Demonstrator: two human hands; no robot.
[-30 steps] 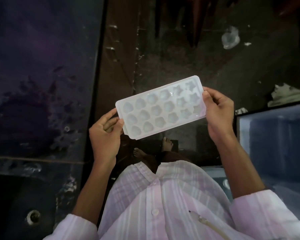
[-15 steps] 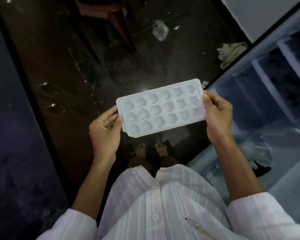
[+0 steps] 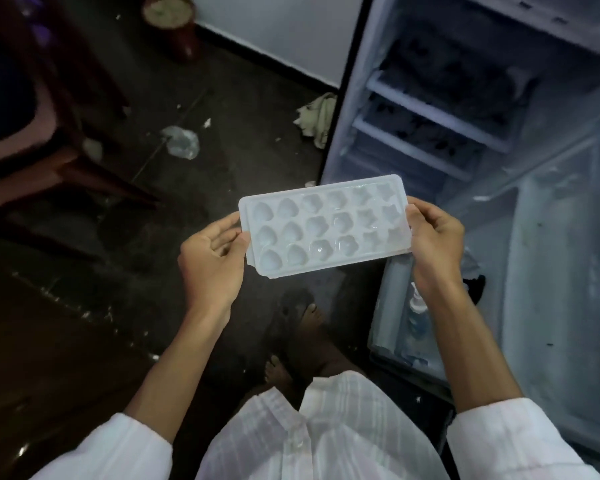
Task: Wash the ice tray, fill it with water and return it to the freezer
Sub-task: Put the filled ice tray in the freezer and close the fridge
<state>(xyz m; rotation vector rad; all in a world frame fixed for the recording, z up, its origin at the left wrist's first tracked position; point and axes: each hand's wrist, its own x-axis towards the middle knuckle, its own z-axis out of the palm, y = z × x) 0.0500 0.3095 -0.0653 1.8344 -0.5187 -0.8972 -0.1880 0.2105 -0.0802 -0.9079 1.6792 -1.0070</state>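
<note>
Head view: translucent white plastic ice tray point(image 3: 323, 225) with heart- and star-shaped cavities, held in mid-air over the dark floor point(image 3: 222, 98), just left of the open white fridge point(image 3: 430, 114). Left hand point(image 3: 210, 261) pinches the left short end. Right hand point(image 3: 435, 239) grips the right short end, fingers curled under.

Risk: glints suggest water in the cavities, though that's not certain. Any tilt or twist of the thin plastic on the way to the freezer would slop it onto the floor by the bare feet.

Cavities face up. Long axis runs left-right, right end slightly further away, toward the fridge.
</note>
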